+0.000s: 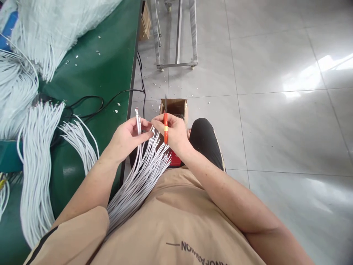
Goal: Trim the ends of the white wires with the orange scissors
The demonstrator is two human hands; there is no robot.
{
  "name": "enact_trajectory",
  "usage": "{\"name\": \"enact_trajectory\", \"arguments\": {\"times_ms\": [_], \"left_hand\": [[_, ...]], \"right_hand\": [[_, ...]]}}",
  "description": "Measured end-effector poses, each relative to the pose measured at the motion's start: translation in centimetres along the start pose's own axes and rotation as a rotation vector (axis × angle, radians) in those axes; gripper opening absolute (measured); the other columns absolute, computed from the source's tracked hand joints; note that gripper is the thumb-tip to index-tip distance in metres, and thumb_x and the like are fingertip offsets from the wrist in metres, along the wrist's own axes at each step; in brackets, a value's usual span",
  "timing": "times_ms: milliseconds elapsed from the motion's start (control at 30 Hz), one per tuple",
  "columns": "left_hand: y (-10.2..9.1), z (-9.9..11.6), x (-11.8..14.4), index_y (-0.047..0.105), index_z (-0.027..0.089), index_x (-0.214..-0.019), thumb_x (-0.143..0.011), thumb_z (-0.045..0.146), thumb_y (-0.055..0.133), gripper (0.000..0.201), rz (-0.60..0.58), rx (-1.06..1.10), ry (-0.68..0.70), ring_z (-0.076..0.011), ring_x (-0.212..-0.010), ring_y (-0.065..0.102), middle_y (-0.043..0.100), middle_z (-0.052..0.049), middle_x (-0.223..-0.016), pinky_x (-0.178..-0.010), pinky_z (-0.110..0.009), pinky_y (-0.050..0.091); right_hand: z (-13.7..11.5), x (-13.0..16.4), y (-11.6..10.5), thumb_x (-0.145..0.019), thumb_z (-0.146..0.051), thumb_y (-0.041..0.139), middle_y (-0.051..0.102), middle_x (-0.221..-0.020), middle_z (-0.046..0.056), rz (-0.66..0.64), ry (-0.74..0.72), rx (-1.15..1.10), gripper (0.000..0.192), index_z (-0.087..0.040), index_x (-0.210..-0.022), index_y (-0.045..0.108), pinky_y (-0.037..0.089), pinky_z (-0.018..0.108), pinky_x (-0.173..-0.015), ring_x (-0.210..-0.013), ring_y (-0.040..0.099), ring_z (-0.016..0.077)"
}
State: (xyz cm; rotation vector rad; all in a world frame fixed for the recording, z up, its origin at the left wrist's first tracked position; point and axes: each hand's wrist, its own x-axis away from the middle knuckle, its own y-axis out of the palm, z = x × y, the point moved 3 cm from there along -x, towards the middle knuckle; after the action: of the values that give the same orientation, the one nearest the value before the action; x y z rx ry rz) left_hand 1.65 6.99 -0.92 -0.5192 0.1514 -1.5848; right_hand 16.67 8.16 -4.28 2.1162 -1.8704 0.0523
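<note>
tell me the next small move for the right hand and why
Perhaps draw a single one from the bundle of white wires toward the left hand: the right hand, holding the orange-handled tool, is close to the bundle's tips, while the left hand holds a few upright wires.

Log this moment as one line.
Left hand: holding white wires | Right hand: holding orange-handled tool | Wire bundle: ends near hands | Cardboard box: partly hidden

A wiring workshop is showing: bundles of white cable [37, 158] are lying on the green surface [110, 59] at left, pale scraps [209, 103], perhaps insulation but very small, are littering the tiled floor [275, 136], and a wheeled metal frame [176, 66] is standing far off.
</note>
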Motion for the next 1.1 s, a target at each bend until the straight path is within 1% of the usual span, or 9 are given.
{"name": "enact_trajectory", "arguments": {"times_ms": [67,133,300,433,533,600,733,800,1100], "left_hand": [[-0.3,-0.2,-0.1,0.068,0.019,-0.095,-0.068,0.031,0.074,0.031,-0.109,0.092,-0.061,-0.0162,-0.082,0.062,0.067,-0.004,-0.091,-0.078,-0.031,0.053],[-0.6,-0.3,-0.1,0.069,0.019,-0.102,-0.070,0.030,0.073,0.033,-0.132,0.141,-0.104,-0.0152,-0.078,0.062,0.066,-0.004,-0.086,-0.077,-0.031,0.053],[-0.7,-0.2,-0.4,0.069,0.017,-0.093,-0.062,0.023,0.079,0.032,-0.053,0.233,-0.074,-0.0128,-0.069,0.060,0.066,-0.002,-0.079,-0.074,-0.030,0.052],[-0.5,-0.1,-0.4,0.066,0.016,-0.086,-0.059,0.020,0.081,0.031,0.006,0.264,-0.079,-0.0115,-0.068,0.061,0.065,0.000,-0.075,-0.074,-0.028,0.052],[-0.5,0.0,-0.4,0.064,0.016,-0.084,-0.060,0.020,0.080,0.030,0.016,0.290,-0.079,-0.0110,-0.065,0.062,0.065,0.001,-0.071,-0.072,-0.027,0.051],[-0.5,0.0,-0.4,0.062,0.016,-0.084,-0.060,0.021,0.081,0.030,0.023,0.309,-0.073,-0.0115,-0.067,0.063,0.064,0.002,-0.070,-0.072,-0.027,0.051],[-0.4,0.2,-0.3,0.059,0.017,-0.079,-0.060,0.021,0.080,0.029,0.040,0.303,-0.058,-0.0135,-0.071,0.064,0.063,0.002,-0.070,-0.073,-0.028,0.052],[-0.4,0.3,-0.3,0.058,0.017,-0.077,-0.060,0.021,0.080,0.029,0.047,0.285,-0.047,-0.0132,-0.070,0.064,0.062,0.003,-0.069,-0.073,-0.028,0.052],[-0.7,-0.1,-0.3,0.057,0.019,-0.082,-0.061,0.022,0.079,0.031,0.110,0.118,0.010,-0.0153,-0.076,0.065,0.064,0.002,-0.074,-0.077,-0.032,0.051]], "right_hand": [[-0.1,0.1,-0.3,-0.078,-0.035,0.057,0.062,-0.082,0.001,0.123,-0.034,0.046,0.025,-0.017,-0.094,0.063,0.043,0.023,-0.065,-0.070,0.054,0.0106],[-0.4,0.2,-0.4,-0.080,-0.036,0.054,0.063,-0.086,0.002,0.160,-0.067,0.100,0.028,-0.018,-0.099,0.063,0.044,0.024,-0.067,-0.074,0.056,0.0114],[-0.9,0.2,0.4,-0.078,-0.033,0.057,0.064,-0.081,0.001,-0.015,-0.072,0.031,0.022,-0.016,-0.087,0.068,0.044,0.023,-0.067,-0.070,0.053,0.0097],[-0.7,0.0,0.7,-0.073,-0.029,0.059,0.061,-0.075,0.000,-0.035,0.035,-0.081,0.022,-0.014,-0.085,0.068,0.042,0.022,-0.062,-0.063,0.049,0.0084],[-0.4,0.0,0.4,-0.074,-0.031,0.057,0.058,-0.071,-0.001,-0.050,0.070,-0.045,0.025,-0.014,-0.088,0.068,0.039,0.021,-0.057,-0.059,0.045,0.0079],[-0.2,0.0,0.0,-0.075,-0.033,0.055,0.057,-0.068,-0.001,-0.067,0.054,0.117,0.025,-0.015,-0.086,0.067,0.037,0.022,-0.056,-0.059,0.044,0.0088],[-0.3,0.2,-0.5,-0.076,-0.029,0.052,0.055,-0.063,0.000,-0.087,-0.077,0.693,0.019,-0.016,-0.066,0.060,0.030,0.024,-0.054,-0.057,0.043,0.0106],[-0.3,0.3,-0.5,-0.078,-0.028,0.050,0.056,-0.063,0.001,-0.128,-0.127,0.876,0.020,-0.017,-0.062,0.056,0.027,0.025,-0.052,-0.056,0.042,0.0107],[-1.7,0.5,-0.4,-0.084,-0.030,0.050,0.064,-0.075,0.006,-0.199,-0.171,1.223,0.022,-0.017,-0.070,0.060,0.029,0.027,-0.054,-0.065,0.056,0.0160]]}}
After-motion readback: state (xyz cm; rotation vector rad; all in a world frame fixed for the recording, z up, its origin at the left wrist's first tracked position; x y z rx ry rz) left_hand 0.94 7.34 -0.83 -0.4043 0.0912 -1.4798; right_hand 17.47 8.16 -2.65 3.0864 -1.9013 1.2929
